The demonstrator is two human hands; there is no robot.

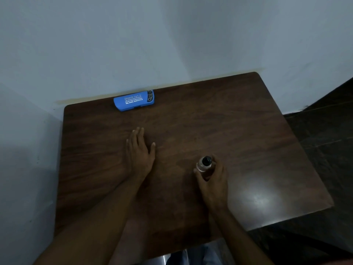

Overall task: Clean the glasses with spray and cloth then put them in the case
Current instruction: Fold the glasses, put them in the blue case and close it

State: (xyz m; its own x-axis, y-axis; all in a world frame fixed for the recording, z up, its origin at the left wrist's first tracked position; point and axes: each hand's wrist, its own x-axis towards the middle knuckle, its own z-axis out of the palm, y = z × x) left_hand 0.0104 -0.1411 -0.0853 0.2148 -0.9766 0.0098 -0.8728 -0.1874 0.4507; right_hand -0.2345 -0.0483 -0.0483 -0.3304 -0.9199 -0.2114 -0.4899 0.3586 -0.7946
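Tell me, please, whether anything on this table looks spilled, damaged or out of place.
Nothing is spilled or damaged. The blue case lies closed at the far edge of the table, and the right hand grips the small spray bottle upright. One oddity: neither glasses nor a cloth is in view.

- Table: bare wood across the right half of the frame and along the left edge.
- Case, closed, lies at the upper-left far edge against the wall, blocking reach past it.
- Left hand lies flat at centre; open wood separates it from the case.
- Bottle stands upright, gripped by the right hand, lower centre.
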